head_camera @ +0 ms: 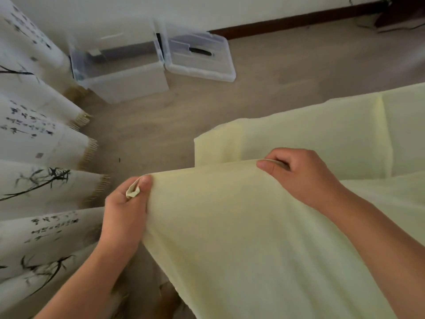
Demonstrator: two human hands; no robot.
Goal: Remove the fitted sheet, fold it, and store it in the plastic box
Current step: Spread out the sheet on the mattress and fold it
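A pale yellow fitted sheet (pixel 241 226) hangs lifted in front of me, its top edge stretched between both hands. My left hand (pixel 126 203) pinches the left corner, a bit of cloth bunched between thumb and fingers. My right hand (pixel 301 173) grips the top edge further right, fingers curled over it. More of the sheet lies folded over the bed (pixel 322 139) behind. A clear plastic box (pixel 124 81) stands open on the floor at the far left, its lid (pixel 202 58) lying beside it on the right.
White curtains (pixel 34 139) with black ink bamboo and calligraphy hang in folds along the left. Light wooden floor (pixel 149 125) runs between the bed and the box. A white wall with a dark skirting board (pixel 287 21) closes the far side.
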